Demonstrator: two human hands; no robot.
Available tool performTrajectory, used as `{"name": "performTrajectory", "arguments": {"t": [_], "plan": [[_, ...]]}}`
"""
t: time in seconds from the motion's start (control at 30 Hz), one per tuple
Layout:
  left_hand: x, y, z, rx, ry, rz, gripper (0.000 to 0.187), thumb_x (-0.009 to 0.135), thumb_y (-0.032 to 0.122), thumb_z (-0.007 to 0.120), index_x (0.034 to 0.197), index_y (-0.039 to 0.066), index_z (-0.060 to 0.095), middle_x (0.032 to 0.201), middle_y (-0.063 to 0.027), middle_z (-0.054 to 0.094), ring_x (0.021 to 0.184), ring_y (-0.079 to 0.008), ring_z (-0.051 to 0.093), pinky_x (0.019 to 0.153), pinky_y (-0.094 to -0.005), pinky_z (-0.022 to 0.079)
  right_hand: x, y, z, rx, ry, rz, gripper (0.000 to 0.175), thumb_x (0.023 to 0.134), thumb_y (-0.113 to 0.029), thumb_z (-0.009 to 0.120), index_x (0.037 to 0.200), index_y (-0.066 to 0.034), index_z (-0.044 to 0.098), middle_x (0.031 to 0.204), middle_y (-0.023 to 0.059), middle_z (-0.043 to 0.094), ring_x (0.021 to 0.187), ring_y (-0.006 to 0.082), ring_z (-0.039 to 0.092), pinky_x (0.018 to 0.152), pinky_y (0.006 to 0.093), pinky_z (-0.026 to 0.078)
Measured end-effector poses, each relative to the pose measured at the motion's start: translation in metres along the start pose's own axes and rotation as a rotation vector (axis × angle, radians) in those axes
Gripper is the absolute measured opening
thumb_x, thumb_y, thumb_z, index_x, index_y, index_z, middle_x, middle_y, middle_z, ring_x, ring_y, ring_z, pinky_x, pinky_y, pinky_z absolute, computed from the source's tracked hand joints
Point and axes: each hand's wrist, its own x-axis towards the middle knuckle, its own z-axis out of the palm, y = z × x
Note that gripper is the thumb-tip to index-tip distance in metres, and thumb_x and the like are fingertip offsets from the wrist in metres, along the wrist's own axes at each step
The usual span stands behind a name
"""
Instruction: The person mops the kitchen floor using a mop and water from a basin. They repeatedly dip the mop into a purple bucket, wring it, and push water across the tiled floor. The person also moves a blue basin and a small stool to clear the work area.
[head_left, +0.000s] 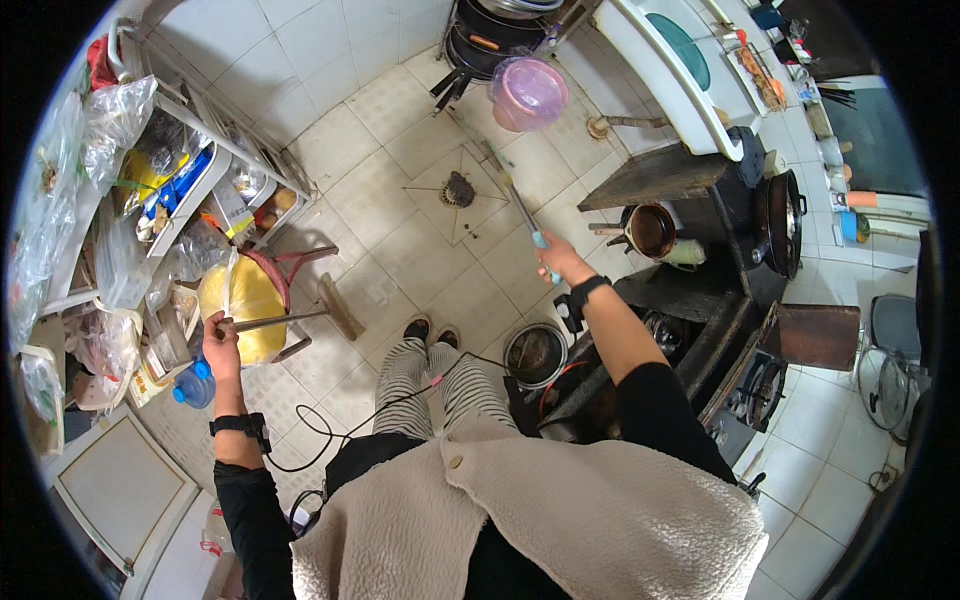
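Observation:
My left hand (223, 356) grips the end of a long wooden handle (281, 321) of a floor brush. Its wide brush head (341, 307) is down by the tiled floor, left of my feet. In my right hand (564, 261) is the light-blue grip of a thin metal rod (523, 210), which slants away from me. The rod's far end, near the floor, is too fine to make out. Between the two tools, a dark clump of debris (457, 189) sits over the floor drain, with small dark crumbs (471, 231) beside it.
Beyond the drain stands a plastic-covered pink bucket (529, 94). A packed shelf rack (187, 217) and a yellow bag on a stool (244, 289) line the left. Right are a sink (667, 75), dark counter (652, 176) and metal pot (535, 354). A black cable (390, 397) loops past my legs.

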Motion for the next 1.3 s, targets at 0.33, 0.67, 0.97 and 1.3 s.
{"name": "performTrajectory", "arguments": {"t": [0.33, 0.67, 0.97, 1.3], "plan": [[-0.013, -0.022, -0.01, 0.017, 0.019, -0.037, 0.022, 0.081, -0.002, 0.058, 0.103, 0.003, 0.057, 0.084, -0.0017, 0.061, 0.073, -0.0084, 0.054, 0.066, -0.0216, 0.044, -0.049, 0.076, -0.001, -0.651, 0.051, -0.129, 0.053, 0.084, -0.012, 0.045, 0.136, -0.0122, 0.036, 0.095, 0.0271, 0.059, 0.081, 0.0408, 0.058, 0.067, 0.0472, 0.046], [-0.019, -0.027, -0.004, -0.101, 0.086, -0.013, 0.024, 0.083, -0.002, 0.057, 0.106, 0.004, 0.055, 0.085, -0.0026, 0.061, 0.068, -0.008, 0.052, 0.059, -0.0203, 0.042, -0.043, 0.025, -0.019, -1.06, 0.227, -0.497, 0.045, 0.084, -0.019, 0.052, 0.129, -0.0232, 0.046, 0.082, 0.0183, 0.063, 0.077, 0.0384, 0.06, 0.066, 0.0502, 0.047], [-0.019, -0.026, -0.008, 0.08, 0.011, 0.025, 0.017, 0.085, 0.002, 0.057, 0.102, 0.004, 0.055, 0.085, -0.0022, 0.059, 0.062, -0.0076, 0.049, 0.055, -0.0217, 0.043, -0.022, 0.03, -0.002, -1.251, 0.228, -0.396, 0.043, 0.083, -0.008, 0.048, 0.125, -0.0184, 0.052, 0.078, 0.0169, 0.064, 0.075, 0.0372, 0.061, 0.066, 0.0484, 0.048], [-0.014, -0.034, -0.008, -0.055, 0.015, -0.03, 0.014, 0.083, 0.0, 0.058, 0.097, 0.005, 0.058, 0.081, -0.0008, 0.06, 0.065, -0.0072, 0.05, 0.059, -0.0205, 0.041, -0.239, 0.179, -0.022, -0.923, 0.179, -0.374, 0.058, 0.082, -0.014, 0.053, 0.138, -0.0175, 0.036, 0.072, 0.0199, 0.059, 0.064, 0.0388, 0.056, 0.057, 0.049, 0.044]]}}
